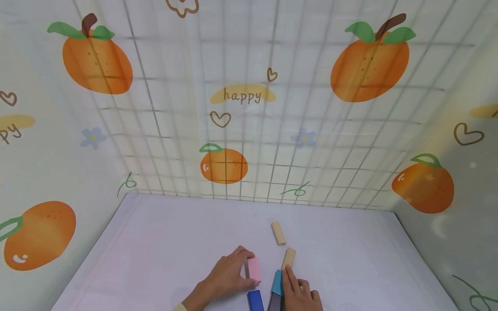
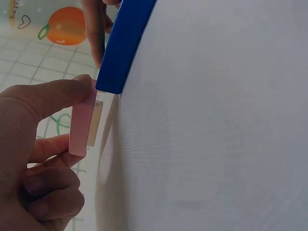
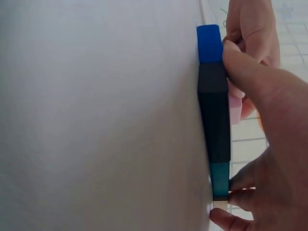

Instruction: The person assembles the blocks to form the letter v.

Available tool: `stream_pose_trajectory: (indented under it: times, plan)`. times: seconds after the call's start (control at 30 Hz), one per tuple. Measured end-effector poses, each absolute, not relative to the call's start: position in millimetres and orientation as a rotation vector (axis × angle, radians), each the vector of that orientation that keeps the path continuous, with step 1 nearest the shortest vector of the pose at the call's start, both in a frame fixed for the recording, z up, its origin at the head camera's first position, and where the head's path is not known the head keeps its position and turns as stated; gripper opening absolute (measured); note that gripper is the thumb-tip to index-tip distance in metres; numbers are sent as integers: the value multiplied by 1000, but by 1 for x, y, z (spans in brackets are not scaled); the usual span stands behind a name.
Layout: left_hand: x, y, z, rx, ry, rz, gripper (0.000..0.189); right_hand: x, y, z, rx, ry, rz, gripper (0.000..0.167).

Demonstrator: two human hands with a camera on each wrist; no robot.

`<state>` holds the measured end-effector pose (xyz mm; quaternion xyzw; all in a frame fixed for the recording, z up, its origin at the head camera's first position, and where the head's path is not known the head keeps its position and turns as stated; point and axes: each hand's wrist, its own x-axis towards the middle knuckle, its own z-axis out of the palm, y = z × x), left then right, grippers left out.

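Observation:
My left hand (image 1: 227, 273) pinches a pink block (image 1: 254, 270) between thumb and fingers. In the left wrist view the pink block (image 2: 83, 125) stands out between the thumb and a fingertip. My right hand (image 1: 302, 294) lies along the right side of a teal block (image 1: 277, 282), its index fingertip touching the near end of a wooden block (image 1: 289, 257). A dark grey block (image 3: 214, 120) joins the teal one end to end. In the right wrist view the thumb is beside the dark grey block and a blue block (image 3: 210, 43); whether it presses on either is unclear.
Another wooden block (image 1: 278, 233) lies farther back on the white tabletop (image 1: 175, 233). Printed cloth walls (image 1: 249, 129) with oranges and a grid stand behind and at both sides. The blue block lies at the front, left of the dark grey one.

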<state>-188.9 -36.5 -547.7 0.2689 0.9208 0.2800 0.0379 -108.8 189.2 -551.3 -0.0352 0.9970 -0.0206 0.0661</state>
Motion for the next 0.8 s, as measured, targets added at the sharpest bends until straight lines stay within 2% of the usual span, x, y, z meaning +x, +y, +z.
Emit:
stream_pose_trajectory:
  times: [0.23,0.8]
  plan:
    - [-187,-36,-550,815,2808,848,65,-108,188,-551,-125,3032,-44,122]
    - [-180,-38,-553,856,2793,840,64,-107,189,-552,-133,3050,-68,121]
